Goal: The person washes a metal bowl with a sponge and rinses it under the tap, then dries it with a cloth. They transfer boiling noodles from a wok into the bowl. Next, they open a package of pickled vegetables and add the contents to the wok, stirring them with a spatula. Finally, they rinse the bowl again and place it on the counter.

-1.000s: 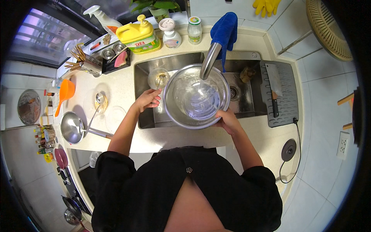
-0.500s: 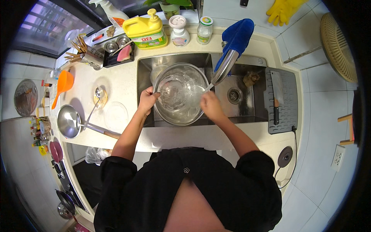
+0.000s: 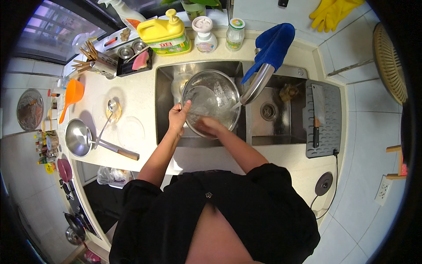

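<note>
Left hand [image 3: 177, 118]: gripped one bowl [image 3: 215, 77] at its left edge, thumb over the rim, fingers bent in. Right hand [image 3: 209, 126]: inside the bowl near its front edge, blurred; finger spread could not be told. Bowl was in the sink's [image 3: 263, 127] left basin, under one tap [image 3: 258, 83]. Counted: two ladles [image 3: 78, 137] toward counter's [image 3: 281, 158] left edge, one cleaver [image 3: 317, 105] on one mat [image 3: 332, 132] at sink's right edge.

Can see a yellow jug [image 3: 160, 31] beside a white pump bottle [image 3: 205, 39], a lidded jar [image 3: 235, 36], an orange scoop [image 3: 74, 91] on the counter [image 3: 99, 88], a cleaver [image 3: 318, 105] on a grey mat [image 3: 329, 136], yellow gloves [image 3: 329, 17] and, far right, perhaps a woven basket [image 3: 389, 66]
</note>
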A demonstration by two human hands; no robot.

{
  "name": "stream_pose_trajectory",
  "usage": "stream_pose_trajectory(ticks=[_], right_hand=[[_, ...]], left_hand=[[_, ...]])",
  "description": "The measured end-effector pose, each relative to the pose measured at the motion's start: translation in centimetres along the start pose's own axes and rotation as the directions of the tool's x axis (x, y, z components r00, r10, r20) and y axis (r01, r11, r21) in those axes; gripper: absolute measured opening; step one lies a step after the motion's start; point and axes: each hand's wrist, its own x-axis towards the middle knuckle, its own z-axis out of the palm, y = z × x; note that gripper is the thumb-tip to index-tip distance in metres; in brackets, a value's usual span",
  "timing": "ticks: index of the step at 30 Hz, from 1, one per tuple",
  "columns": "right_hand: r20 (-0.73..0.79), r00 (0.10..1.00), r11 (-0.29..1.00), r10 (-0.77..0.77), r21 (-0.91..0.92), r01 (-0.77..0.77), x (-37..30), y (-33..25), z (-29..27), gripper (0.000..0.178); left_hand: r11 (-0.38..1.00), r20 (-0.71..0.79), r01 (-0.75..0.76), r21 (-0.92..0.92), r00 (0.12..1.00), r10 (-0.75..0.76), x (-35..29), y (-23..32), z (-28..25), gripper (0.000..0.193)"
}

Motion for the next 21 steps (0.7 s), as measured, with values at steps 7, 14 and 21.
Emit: stream_pose_trajectory(ticks=[7, 14, 21], right_hand=[[-0.165, 0.747, 0.403, -0.644, -0.903, 0.147, 3.8, -9.8, -5.0, 0.026], [0.724, 0.593, -0.617, -0.352, -0.656, 0.434, -3.0, -14.2, 7.9, 0.016], [0.258, 0.653, -0.400, -0.712, -0.913, -0.076, 5.0, -2.0, -7.7, 0.028]], left_hand=[[0.983, -0.063, 0.182, -0.020, 0.981, -0.183, -0.1, 0.0, -0.1, 0.045], [0.994, -0.061, 0.105, 0.033, 0.993, -0.103, -0.9, 3.5, 1.3, 0.043], [0.998, -0.060, -0.046, -0.054, 0.997, 0.043, -0.7, 2.4, 2.0, 0.040]])
